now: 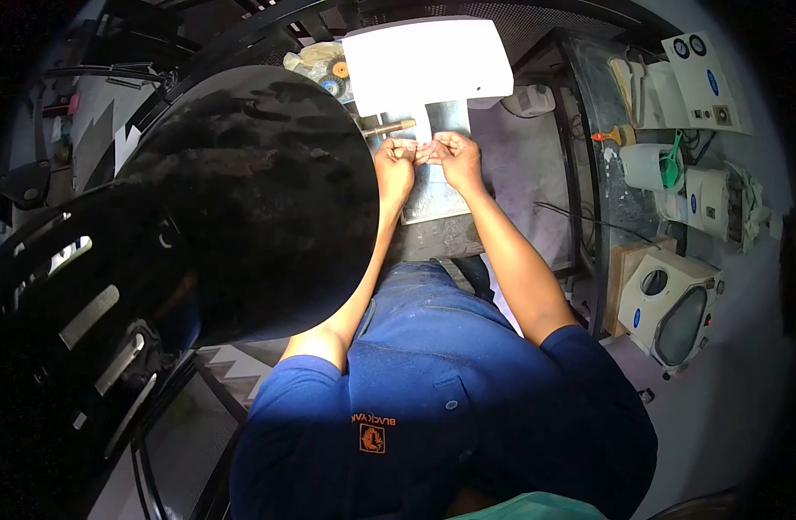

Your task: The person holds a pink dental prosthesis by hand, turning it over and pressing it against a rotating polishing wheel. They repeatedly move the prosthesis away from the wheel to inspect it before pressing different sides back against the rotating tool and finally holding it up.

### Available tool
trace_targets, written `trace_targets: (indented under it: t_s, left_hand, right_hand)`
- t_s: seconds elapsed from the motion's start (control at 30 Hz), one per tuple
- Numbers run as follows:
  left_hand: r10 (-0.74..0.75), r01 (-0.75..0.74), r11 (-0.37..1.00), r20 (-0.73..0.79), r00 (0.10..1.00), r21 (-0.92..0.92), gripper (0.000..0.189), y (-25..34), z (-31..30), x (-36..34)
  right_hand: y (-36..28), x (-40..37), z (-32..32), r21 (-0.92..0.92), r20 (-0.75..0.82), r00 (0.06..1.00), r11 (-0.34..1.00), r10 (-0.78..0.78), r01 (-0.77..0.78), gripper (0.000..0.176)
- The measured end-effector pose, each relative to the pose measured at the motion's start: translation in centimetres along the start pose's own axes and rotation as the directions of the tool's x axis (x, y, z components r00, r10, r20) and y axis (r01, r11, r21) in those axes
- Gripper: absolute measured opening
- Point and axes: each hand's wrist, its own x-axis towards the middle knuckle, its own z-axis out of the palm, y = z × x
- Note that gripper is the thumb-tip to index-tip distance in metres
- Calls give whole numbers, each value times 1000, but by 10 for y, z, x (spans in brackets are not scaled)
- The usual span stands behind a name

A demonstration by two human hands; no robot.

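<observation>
My left hand (394, 171) and my right hand (459, 162) meet at the fingertips above a grey metal surface (437, 199). The fingers of both hands are pinched together. Between them is something small and pale that I cannot make out. A brown, tapered rod (391, 127) points sideways just beyond my left fingers. Behind the hands stands a brightly lit white panel or housing (428, 61), with a white strip (422, 121) running down from it toward my fingertips.
A large black rounded object (259, 199) fills the left foreground, close to my left forearm. Wheel-like brushes (333, 85) lie left of the white panel. Along the right bench are a red-handled brush (613, 136), a green scoop (672, 160) in a container and a white machine (666, 308).
</observation>
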Motion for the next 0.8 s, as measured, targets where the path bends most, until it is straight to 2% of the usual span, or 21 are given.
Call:
trace_targets:
  t_s: [0.1,0.23,0.33,0.4,0.47,0.53,0.6,0.67,0.77,0.8]
  left_hand:
    - [138,-135,989,52,989,-65,4,2,8,-7]
    - [24,-24,999,0,1000,26,4,-8,0,6]
    - [78,-76,996,25,997,-46,3,-4,3,-2]
    - [35,-34,998,11,999,-61,4,-3,5,-2]
    - [-24,23,998,-31,999,-56,4,-7,3,4]
    - [-16,15,999,-24,1000,-52,5,-6,3,4]
    - [4,-5,997,-18,1000,-74,4,-4,3,0]
    - [-10,9,999,-25,1000,-45,4,-8,2,-2]
    - [43,-44,999,24,999,24,3,-1,2,-1]
    - [28,-26,998,44,999,-57,3,1,3,-2]
  right_hand:
    - [2,0,2,55,-30,999,998,-37,39,11]
    - [2,4,-2,38,-28,1000,999,-3,4,11]
    - [-6,1,0,0,-2,1000,1000,-12,12,11]
    - [-13,-2,2,59,-15,1000,998,0,1,9]
    - [-2,1,-1,37,-10,1000,999,-2,2,9]
    - [-2,8,-2,17,3,1000,1000,-25,25,9]
    - [-6,4,0,-19,-10,1000,1000,21,-22,9]
    - [-2,1,-2,-46,-21,1000,999,4,-5,10]
    - [-2,3,-1,-38,-6,1000,999,26,-26,10]
    - [-2,7,-1,-37,0,1000,999,20,-20,10]
